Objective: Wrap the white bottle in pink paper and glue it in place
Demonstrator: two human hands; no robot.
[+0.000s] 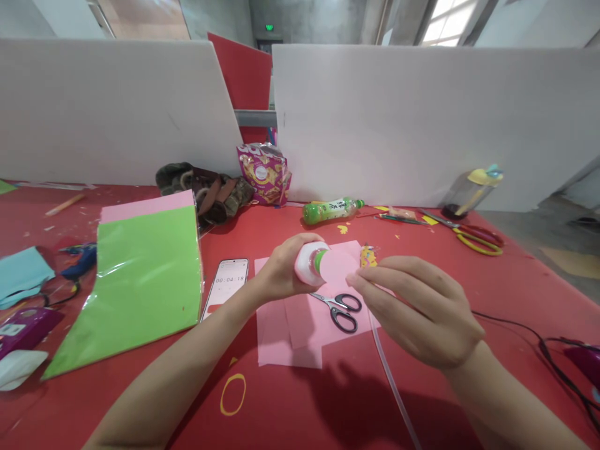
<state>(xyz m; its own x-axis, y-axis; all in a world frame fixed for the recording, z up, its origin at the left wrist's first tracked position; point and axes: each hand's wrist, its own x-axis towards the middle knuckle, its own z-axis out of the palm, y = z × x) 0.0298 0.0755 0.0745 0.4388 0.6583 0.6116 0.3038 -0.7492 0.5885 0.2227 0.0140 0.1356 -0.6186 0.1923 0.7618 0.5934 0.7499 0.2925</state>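
My left hand [284,265] is wrapped round a small bottle [307,265], whitish-pink with a green ring or cap [320,261], its top turned to the right. A round piece of pink paper [336,265] lies against the bottle's green end. My right hand [417,306] pinches the right edge of that paper between thumb and fingertips. Just below the hands, scissors [342,310] with black handles rest on pink paper sheets [290,337]. A thin clear stick [391,381] runs down from beneath my right hand.
A phone [227,287] showing a timer lies left of the sheets, beside a green sheet pack [150,269]. Farther back are a snack bag [265,174], a green drink bottle [332,211], red-and-yellow scissors [475,239] and a clear cup [471,190]. A black cable [510,324] crosses the right side.
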